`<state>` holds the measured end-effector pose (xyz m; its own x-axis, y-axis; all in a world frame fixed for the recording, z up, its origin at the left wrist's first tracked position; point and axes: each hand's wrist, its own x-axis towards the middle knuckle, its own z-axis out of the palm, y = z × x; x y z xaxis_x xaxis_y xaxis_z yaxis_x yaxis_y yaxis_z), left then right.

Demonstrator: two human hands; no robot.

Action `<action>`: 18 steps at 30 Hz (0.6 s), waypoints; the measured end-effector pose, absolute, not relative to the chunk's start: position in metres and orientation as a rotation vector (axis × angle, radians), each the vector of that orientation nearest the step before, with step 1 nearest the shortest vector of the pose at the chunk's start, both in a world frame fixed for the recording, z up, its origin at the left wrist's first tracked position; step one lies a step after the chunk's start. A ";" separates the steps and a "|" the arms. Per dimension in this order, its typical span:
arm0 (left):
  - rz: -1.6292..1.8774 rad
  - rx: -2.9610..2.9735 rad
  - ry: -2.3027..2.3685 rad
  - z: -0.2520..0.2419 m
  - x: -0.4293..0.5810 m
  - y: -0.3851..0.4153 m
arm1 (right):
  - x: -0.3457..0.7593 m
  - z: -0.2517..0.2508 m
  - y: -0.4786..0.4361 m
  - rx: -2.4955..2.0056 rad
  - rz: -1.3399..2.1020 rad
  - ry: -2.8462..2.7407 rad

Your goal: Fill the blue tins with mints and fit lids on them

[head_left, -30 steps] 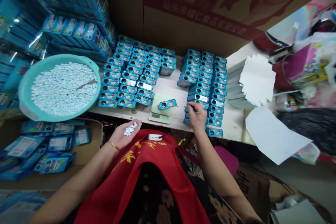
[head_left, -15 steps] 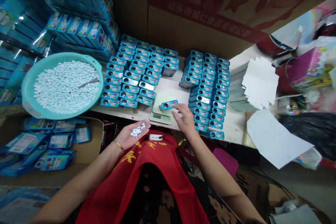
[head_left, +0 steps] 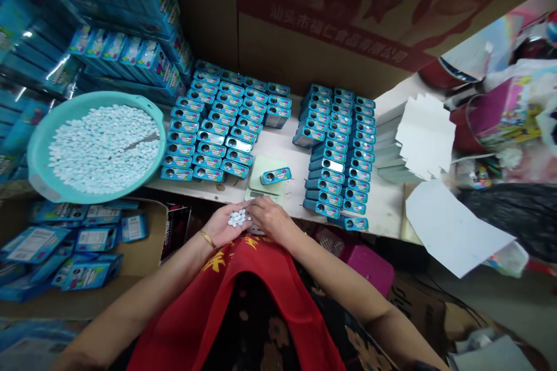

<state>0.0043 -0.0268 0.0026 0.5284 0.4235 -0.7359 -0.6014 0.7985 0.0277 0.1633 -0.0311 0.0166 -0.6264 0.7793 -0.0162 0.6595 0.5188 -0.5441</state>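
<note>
My left hand (head_left: 221,229) is palm up and cupped under a small heap of white candies (head_left: 238,218). Against its fingertips lies my right hand (head_left: 267,215), back upward, its fingers bent and drawn together at the edge of the heap. What those fingertips hold, if anything, is hidden. Just beyond both hands, a blue candy box (head_left: 276,176) with a dark round hole in its top sits askew on a pale green kitchen scale (head_left: 266,190). My right hand partly covers the front of the scale.
A turquoise basin (head_left: 37,145) of white candies, with a scoop in it, stands left. Rows of blue boxes (head_left: 213,127) and more boxes (head_left: 343,156) flank the scale. A large carton (head_left: 322,23) walls the back. White card sheets (head_left: 424,136) stand right; an open carton (head_left: 139,261) holds boxes lower left.
My right hand has left the box on the scale and come down and left to the candies in my left palm. My left hand has shifted slightly right.
</note>
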 end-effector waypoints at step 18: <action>0.745 -0.331 0.965 -0.010 -0.029 -0.029 | 0.241 -0.001 -0.002 -1.698 0.514 -1.718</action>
<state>-0.0287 -0.0287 -0.0100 0.3508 0.4224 -0.8358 -0.7013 0.7099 0.0644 0.2413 -0.0017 -0.0006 0.0603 0.9823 0.1775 0.7229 0.0797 -0.6863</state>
